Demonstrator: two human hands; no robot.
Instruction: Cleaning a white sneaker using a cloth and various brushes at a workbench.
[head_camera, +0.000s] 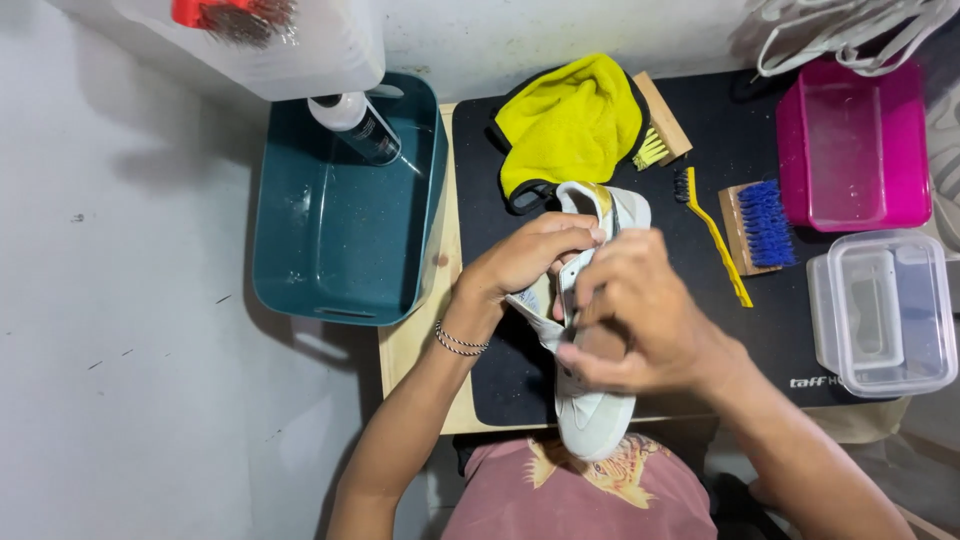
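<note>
A white sneaker (592, 415) lies lengthwise over a black mat (760, 150), toe toward me and heel with a gold tab toward the yellow cloth. My left hand (528, 255) grips the shoe's upper edge near the opening, a beaded bracelet on that wrist. My right hand (640, 315) covers the middle of the shoe with fingers curled against it; whatever it may hold is hidden by the fingers.
A teal tub (300, 250) with a dark spray bottle (358, 125) stands at the left. A yellow cloth (570, 120), a wooden brush (660, 125), a yellow toothbrush-style brush (715, 240) and a blue-bristled brush (762, 222) lie on the mat. A pink box (855, 150) and a clear container (885, 310) sit right.
</note>
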